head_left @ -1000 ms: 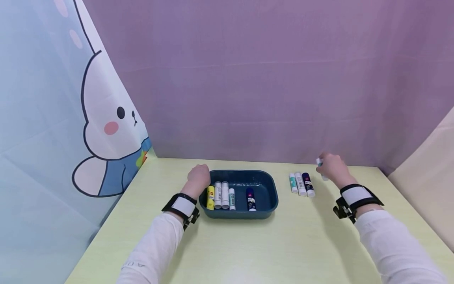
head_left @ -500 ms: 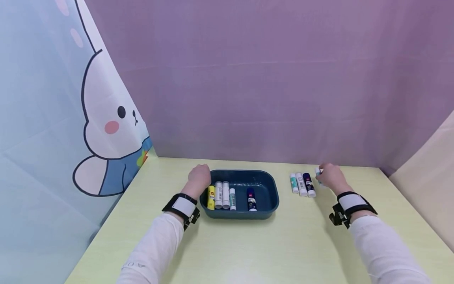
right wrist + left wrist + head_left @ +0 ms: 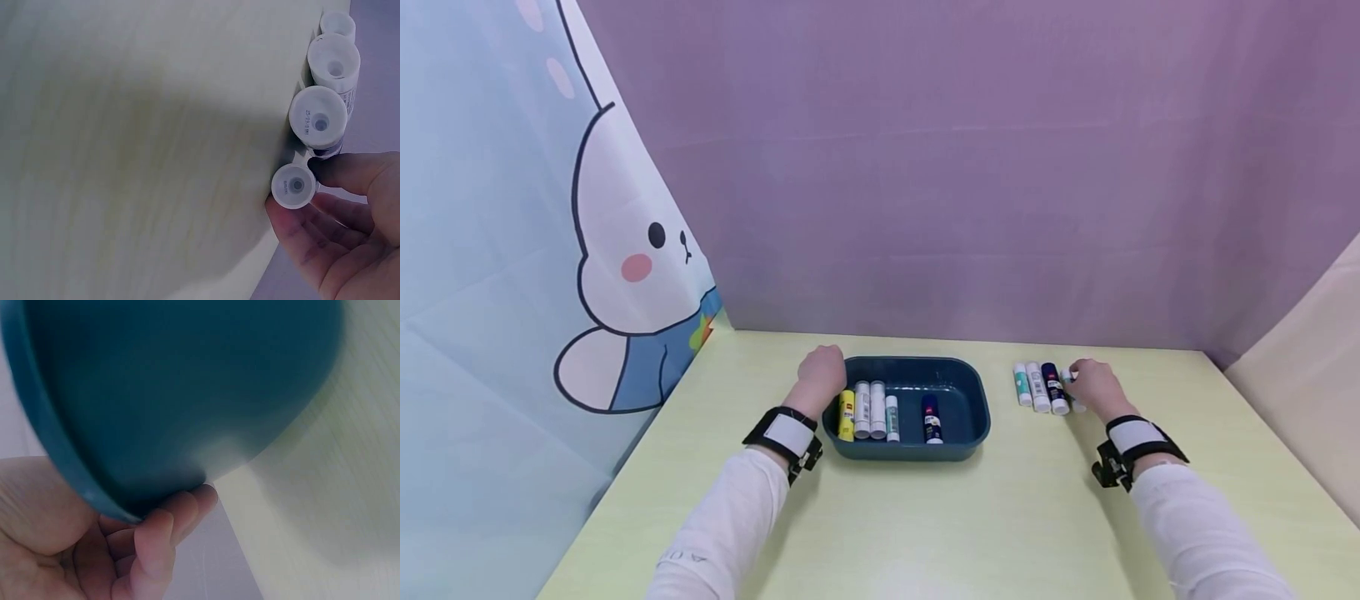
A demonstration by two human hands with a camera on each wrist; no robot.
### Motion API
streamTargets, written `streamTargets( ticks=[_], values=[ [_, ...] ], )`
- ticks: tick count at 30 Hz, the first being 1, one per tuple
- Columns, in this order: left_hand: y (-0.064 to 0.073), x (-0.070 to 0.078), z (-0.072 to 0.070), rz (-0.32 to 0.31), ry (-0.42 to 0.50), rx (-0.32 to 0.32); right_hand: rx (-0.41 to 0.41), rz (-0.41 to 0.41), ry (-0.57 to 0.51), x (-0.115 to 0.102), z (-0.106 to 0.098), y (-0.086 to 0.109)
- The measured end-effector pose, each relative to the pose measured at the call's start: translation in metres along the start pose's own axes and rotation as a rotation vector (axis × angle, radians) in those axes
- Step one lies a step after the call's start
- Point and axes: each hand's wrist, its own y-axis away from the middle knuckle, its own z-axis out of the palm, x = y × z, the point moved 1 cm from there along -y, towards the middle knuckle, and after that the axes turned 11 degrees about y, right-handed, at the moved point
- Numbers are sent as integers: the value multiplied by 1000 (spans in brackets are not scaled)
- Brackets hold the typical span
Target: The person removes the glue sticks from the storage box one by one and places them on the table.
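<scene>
My right hand (image 3: pixel 1099 388) pinches a small white glue stick (image 3: pixel 293 186) between thumb and fingers, low at the table, at the right end of a row. Beside it lie a navy glue stick (image 3: pixel 1055 390), a white one (image 3: pixel 1038 388) and a white-and-teal one (image 3: pixel 1022 386); the right wrist view shows their white bases. My left hand (image 3: pixel 822 375) holds the left end of a dark blue tray (image 3: pixel 910 452), its fingertips under the rim in the left wrist view. Inside the tray a yellow glue stick (image 3: pixel 846 415), several white ones and a navy one (image 3: pixel 932 419) lie side by side.
A pale yellow-green table (image 3: pixel 925 533) carries everything. Behind it hangs a purple cloth (image 3: pixel 955 183); a blue cartoon-printed cloth (image 3: pixel 497 358) stands at the left and a cream one (image 3: pixel 1307 358) at the right.
My right hand has come down and slightly left with the glue stick, bringing it alongside the navy one in the row. My left hand has stayed at the tray.
</scene>
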Motion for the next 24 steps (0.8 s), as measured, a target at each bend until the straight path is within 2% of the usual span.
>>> streamTargets(
  ticks=[24],
  values=[
    [-1, -1, 0, 12, 12, 0, -10, 11, 17, -5, -2, 6]
  ],
)
